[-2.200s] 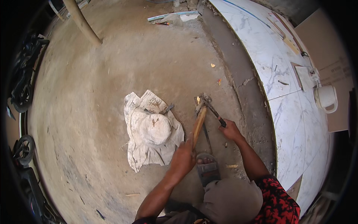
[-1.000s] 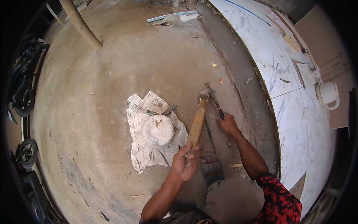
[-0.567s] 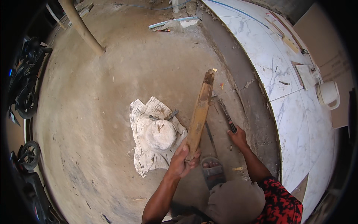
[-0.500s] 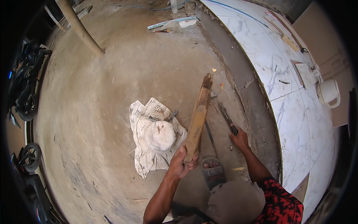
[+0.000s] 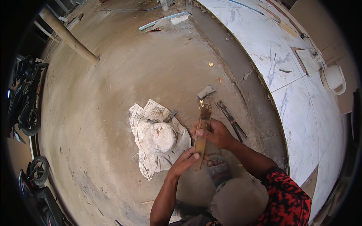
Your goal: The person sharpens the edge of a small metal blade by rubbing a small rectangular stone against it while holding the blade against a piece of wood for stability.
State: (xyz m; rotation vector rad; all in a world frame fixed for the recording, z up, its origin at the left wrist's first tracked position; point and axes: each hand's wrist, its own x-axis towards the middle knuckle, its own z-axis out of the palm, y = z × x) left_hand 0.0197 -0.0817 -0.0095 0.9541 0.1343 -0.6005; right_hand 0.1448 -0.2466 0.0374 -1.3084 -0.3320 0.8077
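Observation:
A short length of wood (image 5: 200,146), brown with a dark, rough far end, is held between both hands. My left hand (image 5: 184,161) grips its near end, and my right hand (image 5: 217,133) is wrapped around it farther up. Right of the wood, a dark two-handled tool like pincers (image 5: 230,119) lies on the floor. Just past the wood's dark end is a grey block (image 5: 206,91) resembling a hammer head; anything behind the wood is hidden. To the left, a dirty white cloth sack (image 5: 145,165) lies with a rounded white lump (image 5: 161,138) on top.
A raised ledge of white marble-look tile (image 5: 294,109) runs along the right, bearing a white jug (image 5: 333,80). Motorbikes (image 5: 28,94) stand at the far left. A wooden post (image 5: 71,39) rises at the back left. A pale blue strip (image 5: 164,20) lies farther off.
My right hand has let go of the pincers-like tool, now on the floor, and taken hold of the wood. The wood has come lower and nearer, showing the grey block beyond it.

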